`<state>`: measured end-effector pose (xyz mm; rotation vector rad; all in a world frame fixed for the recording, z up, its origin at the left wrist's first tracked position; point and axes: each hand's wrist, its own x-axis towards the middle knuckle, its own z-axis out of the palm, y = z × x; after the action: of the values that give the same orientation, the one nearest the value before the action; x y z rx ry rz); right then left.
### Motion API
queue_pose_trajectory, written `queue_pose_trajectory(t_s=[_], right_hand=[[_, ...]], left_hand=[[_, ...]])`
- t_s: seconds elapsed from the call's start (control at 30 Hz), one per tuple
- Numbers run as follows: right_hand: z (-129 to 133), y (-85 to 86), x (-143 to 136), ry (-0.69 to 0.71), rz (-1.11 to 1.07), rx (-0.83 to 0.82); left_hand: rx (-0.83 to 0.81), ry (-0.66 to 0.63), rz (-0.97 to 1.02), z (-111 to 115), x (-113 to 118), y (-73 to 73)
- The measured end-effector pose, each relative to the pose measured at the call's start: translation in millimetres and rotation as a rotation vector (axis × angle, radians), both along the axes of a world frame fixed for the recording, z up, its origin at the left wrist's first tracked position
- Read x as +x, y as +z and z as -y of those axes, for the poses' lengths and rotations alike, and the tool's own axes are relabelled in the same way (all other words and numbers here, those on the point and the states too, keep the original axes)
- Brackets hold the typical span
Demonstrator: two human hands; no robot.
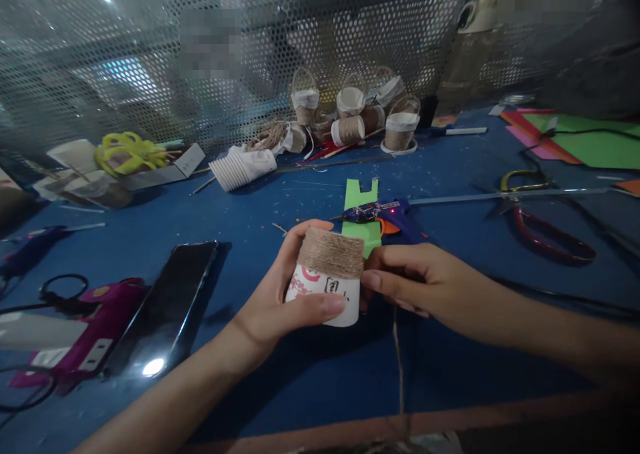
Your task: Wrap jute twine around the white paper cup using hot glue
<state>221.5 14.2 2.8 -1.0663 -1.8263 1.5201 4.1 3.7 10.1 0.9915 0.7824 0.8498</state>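
A white printed paper cup point(350, 311) is in my left hand point(295, 294), fingers wrapped round it and thumb across its front. Brown twine point(333, 251) is wound in close rows round the cup's upper part. My right hand point(415, 277) pinches the twine at the cup's right side, and a loose strand point(399, 367) hangs from it over the table's front edge. Just behind the cup, a blue glue gun point(383, 214) with a small red light and a long glue stick lies on a cut green paper piece point(354, 191).
Left are a phone point(167, 301), a magenta power strip point(105, 334) and another glue gun point(35, 247). Stacked paper cups point(243, 169) and twine-wrapped little baskets point(401, 131) stand along the perforated screen point(250, 54). At right lie red-handled scissors point(550, 241) and coloured paper sheets point(590, 137).
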Motion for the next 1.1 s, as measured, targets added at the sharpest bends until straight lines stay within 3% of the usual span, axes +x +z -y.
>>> queue_pose_trajectory(t_s=[0.13,0.33,0.53,0.77,1.1], right_hand=[[-1.4,-0.6,0.9,-0.026,0.01,-0.065],[-2.2,0.1,-0.1,0.045,-0.035,-0.165],[-1.6,2.6,-1.2,-0.048,-0.01,-0.02],[-1.5,-0.6,1.0,-0.076,0.085,0.084],[-0.3,0.0,1.2,-0.074,0.108,0.096]], left_hand=[[0.018,0.024,-0.011,-0.5,-1.3,0.1],[0.0,-0.05,-0.046,-1.7,-6.0,-2.1],[0.078,-0.045,-0.118,-3.3,-5.4,-6.0],[0.251,0.11,-0.188,-4.4,-3.3,-8.7],[0.21,0.091,-0.207,-2.4,-0.8,-5.1]])
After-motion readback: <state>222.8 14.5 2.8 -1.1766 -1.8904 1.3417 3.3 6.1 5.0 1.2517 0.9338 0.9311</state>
